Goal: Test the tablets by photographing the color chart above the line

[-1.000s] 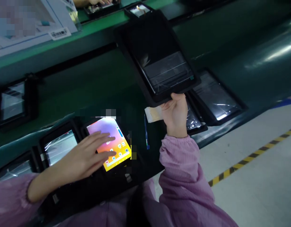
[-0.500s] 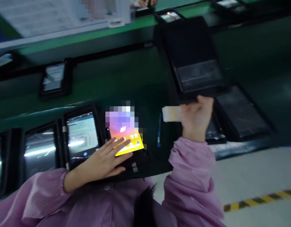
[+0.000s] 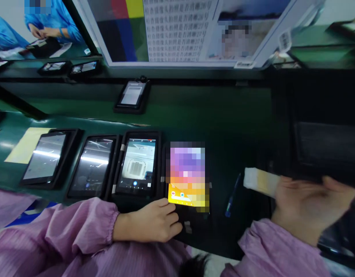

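Note:
My left hand point(image 3: 157, 221) is closed, with its fingers curled at the lower left corner of a lit tablet point(image 3: 185, 192) in a black holder; whether they grip anything is hidden. My right hand point(image 3: 312, 211) grips the near edge of a large black tray point(image 3: 284, 115), which carries a dark-screened tablet point(image 3: 330, 144). Motion blurs the tray. A white and tan block point(image 3: 260, 181) lies just left of my right fingers, partly covered by them. Between both hands rests a blue pen point(image 3: 232, 198).
Several tablets in black holders line the left side, among them one showing a camera view point(image 3: 138, 165). A yellow sheet point(image 3: 27, 144) lies beyond. At the back stand a smaller device point(image 3: 133, 94) and a printed chart point(image 3: 174, 34). A person in blue point(image 3: 54, 25) works at back left.
The view has turned left. My left hand has drawn back from over the lit screen, and its fingers have curled. My right hand stays at the tray's near edge.

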Motion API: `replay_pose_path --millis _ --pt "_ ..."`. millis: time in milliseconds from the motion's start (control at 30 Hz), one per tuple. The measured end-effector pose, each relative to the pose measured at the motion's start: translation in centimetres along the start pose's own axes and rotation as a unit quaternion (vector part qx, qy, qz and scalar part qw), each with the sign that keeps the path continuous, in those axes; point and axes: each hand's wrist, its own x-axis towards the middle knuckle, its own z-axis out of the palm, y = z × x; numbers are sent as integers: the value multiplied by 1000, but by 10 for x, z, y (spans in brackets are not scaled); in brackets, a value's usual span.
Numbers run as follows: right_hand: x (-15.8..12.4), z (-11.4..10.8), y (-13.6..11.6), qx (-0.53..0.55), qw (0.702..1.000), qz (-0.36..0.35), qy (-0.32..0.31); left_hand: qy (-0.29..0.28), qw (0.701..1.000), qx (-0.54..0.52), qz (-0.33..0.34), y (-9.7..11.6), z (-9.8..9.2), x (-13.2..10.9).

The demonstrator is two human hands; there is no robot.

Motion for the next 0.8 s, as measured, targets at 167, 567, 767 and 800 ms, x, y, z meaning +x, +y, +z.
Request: replay_pose_path --millis 167,567,767,800 --pt "1 7 -6 6 1000 0 22 -11 998 52 15 -31 8 28" --pt "5 -4 -11 -80 990 45 103 -70 976 137 -155 -220 22 164" --pt "4 -13 -19 -172 983 22 64 -7 960 93 -263 -260 -11 133" --pt "2 -12 -22 -190 980 25 54 1 954 90 -286 -268 -20 114"
